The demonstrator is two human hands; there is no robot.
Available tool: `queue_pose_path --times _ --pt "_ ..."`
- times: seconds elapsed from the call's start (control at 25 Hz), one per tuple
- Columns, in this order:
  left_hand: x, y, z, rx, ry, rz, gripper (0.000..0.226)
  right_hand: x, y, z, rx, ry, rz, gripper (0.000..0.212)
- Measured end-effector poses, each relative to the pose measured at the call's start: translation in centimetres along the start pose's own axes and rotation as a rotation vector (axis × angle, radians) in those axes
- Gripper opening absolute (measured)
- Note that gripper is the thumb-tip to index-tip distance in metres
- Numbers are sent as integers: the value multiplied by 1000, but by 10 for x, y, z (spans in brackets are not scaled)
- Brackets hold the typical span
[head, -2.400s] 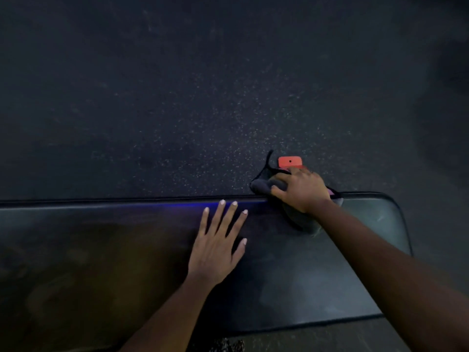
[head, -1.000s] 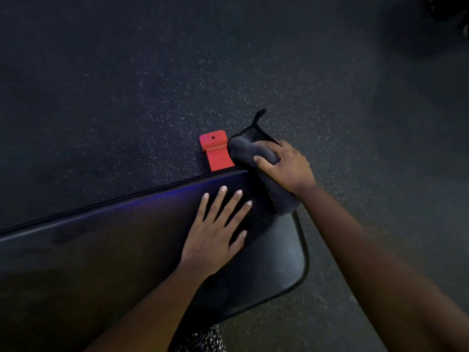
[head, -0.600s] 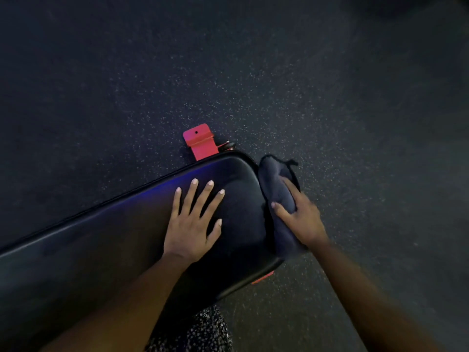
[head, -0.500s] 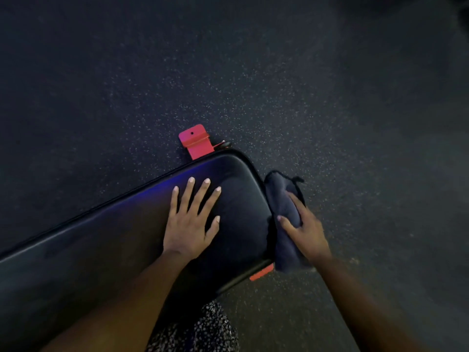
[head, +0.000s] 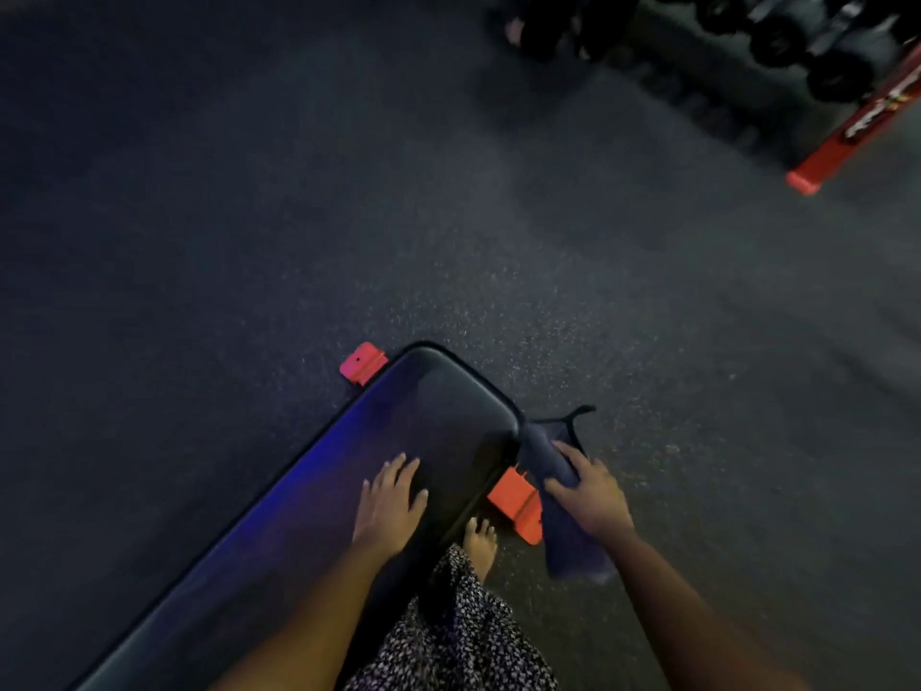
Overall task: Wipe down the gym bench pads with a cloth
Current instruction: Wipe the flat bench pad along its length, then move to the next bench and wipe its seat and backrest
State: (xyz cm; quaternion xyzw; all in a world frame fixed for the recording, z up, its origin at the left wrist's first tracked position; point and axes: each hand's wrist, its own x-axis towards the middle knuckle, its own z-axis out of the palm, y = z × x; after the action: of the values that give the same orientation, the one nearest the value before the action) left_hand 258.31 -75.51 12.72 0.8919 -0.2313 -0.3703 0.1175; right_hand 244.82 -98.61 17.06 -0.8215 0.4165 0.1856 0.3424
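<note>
The pad [head: 438, 416] was long, black and smooth, with round corners and a soft shine on top. It ran from the lower left up to the middle of the view. The floor [head: 249, 216] under it was dark and rough, with tiny pale specks. Flat orange-red feet stuck out from under the pad, one at the far corner [head: 363, 363] and one at the near side [head: 518, 503]. The left hand [head: 388, 506] lay flat on top of the pad near its end, with its fingers [head: 398, 471] a little spread and holding nothing. The right hand [head: 590, 496] was off the pad, just beside its near corner. Its fingers [head: 568, 453] were curled over the cloth [head: 553, 471] and pressed down on it. The cloth was dark, soft and bunched, with a thin strap sticking up at the top, and its loose end hung down under the wrist. It touched the pad's corner and lay partly over the near foot. A bare foot [head: 481, 541] and a speckled skirt [head: 448, 635] showed by the pad's side. Far off at the top right were dark round weights [head: 777, 37] on a red rack [head: 857, 122], all blurry. Half a second before, the cloth was against the pad's short end; now it was at the corner by the near foot, and the view took in more floor.
</note>
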Motion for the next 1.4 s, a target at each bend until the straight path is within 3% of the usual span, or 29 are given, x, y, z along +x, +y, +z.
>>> queue_pose_path --times 0.16,0.32,0.64,0.92,1.24,1.4 --pt "-51 -3 -11 -78 -184 109 50 -85 32 -11 22 -8 65 62" --pt "-51 46 -20 -185 -208 157 40 -151 76 -11 129 28 113 61" --pt "-6 303 27 -12 -361 538 37 -224 238 -76 469 387 425 58" --pt "-43 531 133 159 -491 753 37 -271 399 -145 627 562 618 58" --pt "-50 664 221 346 -601 792 39 -283 537 -171 813 664 785 58" --pt "-13 736 257 399 -565 754 37 -249 614 -225 844 675 740 57"
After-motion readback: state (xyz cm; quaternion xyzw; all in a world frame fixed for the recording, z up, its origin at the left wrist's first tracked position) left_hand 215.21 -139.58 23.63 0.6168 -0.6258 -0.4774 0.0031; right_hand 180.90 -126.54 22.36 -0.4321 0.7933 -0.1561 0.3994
